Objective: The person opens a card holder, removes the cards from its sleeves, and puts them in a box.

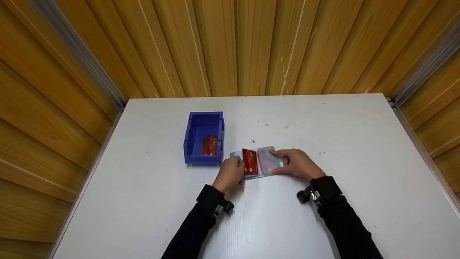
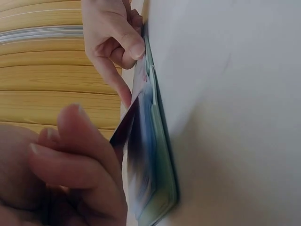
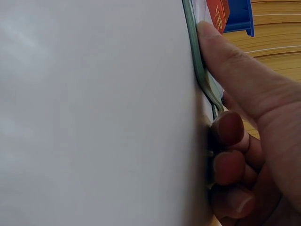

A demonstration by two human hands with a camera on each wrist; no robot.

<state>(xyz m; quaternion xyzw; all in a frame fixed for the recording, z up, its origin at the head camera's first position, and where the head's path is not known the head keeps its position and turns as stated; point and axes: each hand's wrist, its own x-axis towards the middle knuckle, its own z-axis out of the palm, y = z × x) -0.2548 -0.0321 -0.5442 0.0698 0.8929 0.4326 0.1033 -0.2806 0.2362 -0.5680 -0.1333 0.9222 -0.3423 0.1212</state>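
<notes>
An opened card holder point(image 1: 268, 162) with clear sleeves and pale green edges lies on the table. My left hand point(image 1: 230, 173), fingers curled, pinches the left edge of a red card point(image 1: 250, 162) with gold lettering. The left wrist view shows that card point(image 2: 123, 131) tilted up from the holder's left side; the fingers hide its outer end. With thumb and forefinger spread across the right-hand page, my right hand point(image 1: 297, 164) grips the holder. In the right wrist view the thumb point(image 3: 235, 66) presses on the holder's near edge.
A blue bin point(image 1: 205, 160) stands to the left behind my left hand, with red card point(image 1: 210, 145) stock inside it. The white table point(image 1: 359, 144) ends at corrugated wood-patterned walls point(image 1: 251, 46).
</notes>
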